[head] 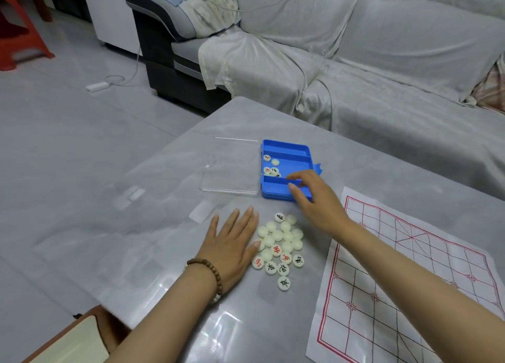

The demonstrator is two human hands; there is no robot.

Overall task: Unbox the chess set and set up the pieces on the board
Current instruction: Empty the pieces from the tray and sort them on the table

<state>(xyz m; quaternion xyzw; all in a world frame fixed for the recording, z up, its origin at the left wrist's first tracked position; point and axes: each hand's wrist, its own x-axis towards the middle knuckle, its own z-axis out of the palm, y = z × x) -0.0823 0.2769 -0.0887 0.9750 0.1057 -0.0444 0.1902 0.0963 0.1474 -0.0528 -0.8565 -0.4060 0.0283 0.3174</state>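
Observation:
A blue plastic box (285,146) lies open mid-table, its clear lid (232,166) flat to the left. A few white round chess pieces (275,162) remain in its left end. My right hand (314,198) reaches over the box's near part, with forefinger and thumb apart and the fingertips close to those pieces; nothing shows between them. A pile of several white pieces (278,242), some with red or black characters face up, lies in front of the box. My left hand (232,242) rests flat on the table with its fingers straight, its edge against the pile. The paper board (410,280) with red grid lines is spread at the right.
The glossy grey table (164,226) has its left edge running diagonally. A sofa under a grey cover (382,62) stands behind it. A brown object (76,338) sits at the near left corner, and a red stool (16,35) stands far left on the floor.

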